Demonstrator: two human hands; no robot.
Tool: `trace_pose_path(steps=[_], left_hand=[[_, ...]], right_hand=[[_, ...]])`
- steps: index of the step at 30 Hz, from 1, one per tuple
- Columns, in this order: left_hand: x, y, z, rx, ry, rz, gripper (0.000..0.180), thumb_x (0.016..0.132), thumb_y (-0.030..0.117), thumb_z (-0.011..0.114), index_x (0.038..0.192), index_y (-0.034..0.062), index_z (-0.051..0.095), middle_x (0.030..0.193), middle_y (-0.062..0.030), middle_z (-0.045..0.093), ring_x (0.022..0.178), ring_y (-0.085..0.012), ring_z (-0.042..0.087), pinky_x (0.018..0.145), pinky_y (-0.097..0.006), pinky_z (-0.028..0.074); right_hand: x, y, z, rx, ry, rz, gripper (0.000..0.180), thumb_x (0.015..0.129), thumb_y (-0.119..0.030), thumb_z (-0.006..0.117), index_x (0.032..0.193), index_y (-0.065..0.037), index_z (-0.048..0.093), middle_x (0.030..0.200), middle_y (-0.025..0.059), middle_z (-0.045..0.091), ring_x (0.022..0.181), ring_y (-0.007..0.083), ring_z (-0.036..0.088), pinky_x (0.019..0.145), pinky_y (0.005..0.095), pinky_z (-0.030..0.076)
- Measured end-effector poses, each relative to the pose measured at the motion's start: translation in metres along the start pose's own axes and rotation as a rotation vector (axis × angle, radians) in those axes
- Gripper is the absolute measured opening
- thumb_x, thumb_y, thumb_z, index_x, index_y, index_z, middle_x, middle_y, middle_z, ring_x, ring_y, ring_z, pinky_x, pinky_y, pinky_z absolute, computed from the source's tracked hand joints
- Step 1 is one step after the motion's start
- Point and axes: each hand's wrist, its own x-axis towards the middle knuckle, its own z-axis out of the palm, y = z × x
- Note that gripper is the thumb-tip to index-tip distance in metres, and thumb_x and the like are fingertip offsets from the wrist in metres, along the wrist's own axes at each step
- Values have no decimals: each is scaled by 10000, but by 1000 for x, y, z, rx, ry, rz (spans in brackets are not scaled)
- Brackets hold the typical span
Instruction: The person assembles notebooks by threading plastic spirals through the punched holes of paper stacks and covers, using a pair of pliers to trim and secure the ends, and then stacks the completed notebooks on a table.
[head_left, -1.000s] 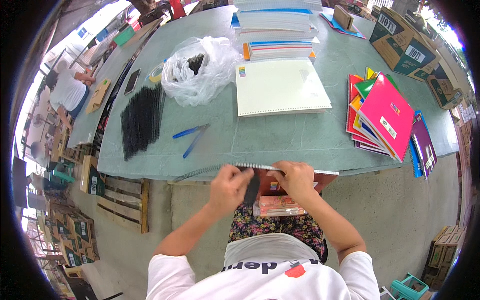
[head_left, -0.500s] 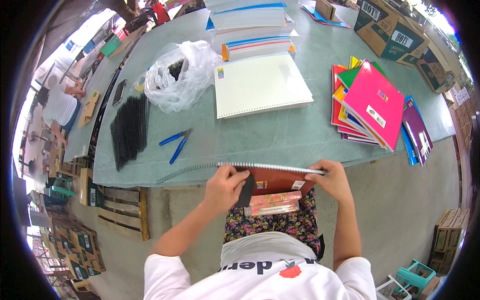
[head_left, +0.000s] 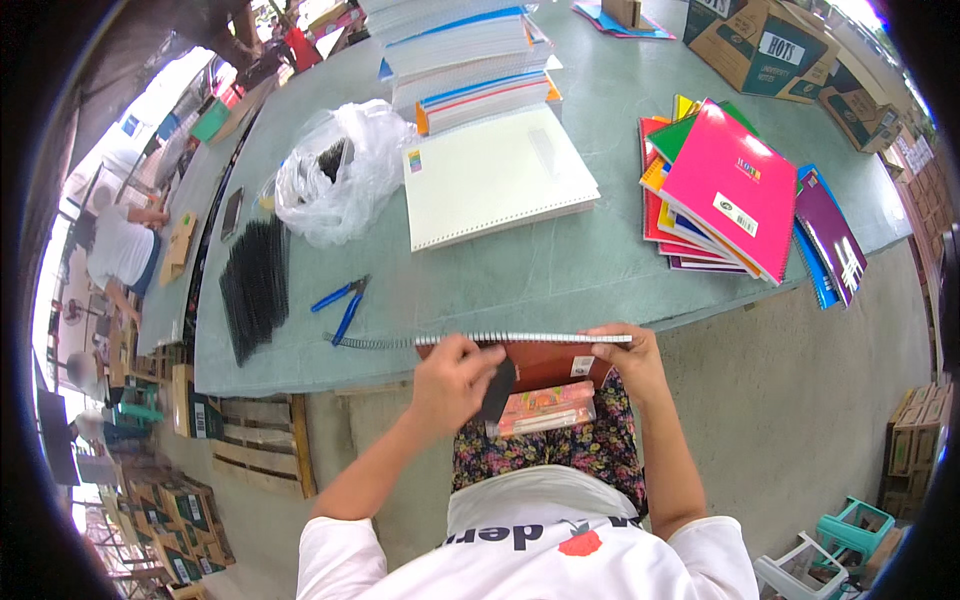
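Note:
A dark red notebook [head_left: 545, 368] is held upright at the table's near edge, its punched edge up. Along that edge runs a black spiral coil [head_left: 378, 344], whose loose end sticks out to the left over the table. My left hand [head_left: 450, 380] is closed, slightly blurred, at the coil side, with a black flat piece [head_left: 497, 390] at its fingers. With thumb and fingers, my right hand [head_left: 635, 365] grips the notebook's upper right corner. Below the notebook, a clear-and-pink packet [head_left: 545, 408] rests by my lap.
Blue-handled cutters [head_left: 345, 308] and a pile of black coils [head_left: 255, 290] lie left, near a plastic bag [head_left: 340, 170]. A cream-topped notebook stack [head_left: 500, 180] sits centrally, colourful notebooks [head_left: 730, 190] to the right. Cardboard boxes [head_left: 760, 50] stand far right; another person [head_left: 125, 235] works far left.
The coil's loose end at the left has grown shorter as it moved right along the notebook edge. My left hand's fingers have shifted slightly. The whole view has turned a little.

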Motion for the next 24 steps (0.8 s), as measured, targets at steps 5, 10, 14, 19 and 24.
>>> trace_pose_path(steps=[5,10,14,19,24], left_hand=[[2,1,6,-37,-95,-10,262,693,7,696,932,113,684,798,-77,554,708,-209,551,618,-302,447],[35,20,-6,-9,177,4,270,693,24,702,946,115,670,798,-70,538,713,-211,539,616,-316,445],[12,12,12,44,206,-25,277,694,27,709,952,121,668,810,-66,529,720,-205,532,617,-310,450],[43,22,-10,125,526,51,300,702,-2,704,986,90,669,823,-99,508,666,-182,509,562,-286,438],[65,57,-32,31,253,247,333,677,-43,693,987,76,667,864,-76,493,683,-180,498,562,-276,432]], right_hand=[[-2,4,-6,-10,-27,13,175,769,43,608,918,-19,679,691,17,636,484,41,500,418,195,377],[2,6,-12,14,4,0,183,768,36,612,920,-38,682,652,1,610,463,29,467,397,197,349],[2,5,-7,-31,-4,31,177,769,43,615,923,-20,677,723,25,629,554,52,516,484,209,401],[2,-1,-2,21,-20,-21,181,779,49,605,940,-4,669,794,45,650,686,80,584,602,231,487],[0,-7,-6,94,15,80,182,765,52,620,933,-3,666,868,60,668,785,106,600,714,252,492]])
